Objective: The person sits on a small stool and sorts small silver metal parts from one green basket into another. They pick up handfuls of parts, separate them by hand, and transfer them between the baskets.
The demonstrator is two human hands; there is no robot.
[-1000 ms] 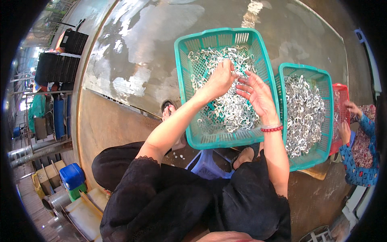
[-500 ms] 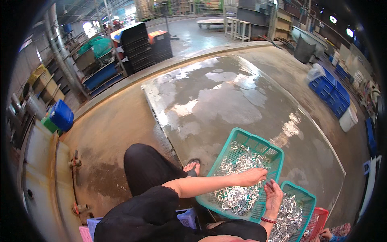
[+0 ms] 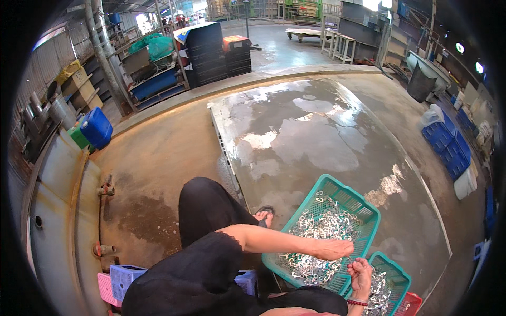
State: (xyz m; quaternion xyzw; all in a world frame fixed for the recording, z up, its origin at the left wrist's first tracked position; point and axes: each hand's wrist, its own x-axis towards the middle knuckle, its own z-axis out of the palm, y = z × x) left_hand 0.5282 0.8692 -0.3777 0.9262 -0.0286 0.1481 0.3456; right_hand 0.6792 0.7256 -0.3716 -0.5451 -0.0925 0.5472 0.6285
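Note:
A green plastic basket [image 3: 363, 203] in front of me holds a heap of small silvery S-shaped metal hooks [image 3: 321, 224]. Over its right side, my left hand [image 3: 332, 248] reaches across with its fingers pinched together. Just to the right and nearer, my right hand [image 3: 361, 273] is curled, its fingertips close to the left ones. A tiny piece seems to lie between the two hands, too small to make out. Under my right wrist, a second green basket [image 3: 403, 279] holds more of the silvery hooks.
Past the second basket stands a red basket [image 3: 415, 303], partly cut off. A raised wet slab [image 3: 300, 137] lies under the green baskets. Low plastic stools [image 3: 124, 279] are at my left, beside a tank with pipe fittings [image 3: 105, 250]. Blue crates [image 3: 448, 142] stand far right.
My view has turned a little to the left, so the scene sits farther right. My hands stay close together over the basket, the right one lower and its fingers more curled.

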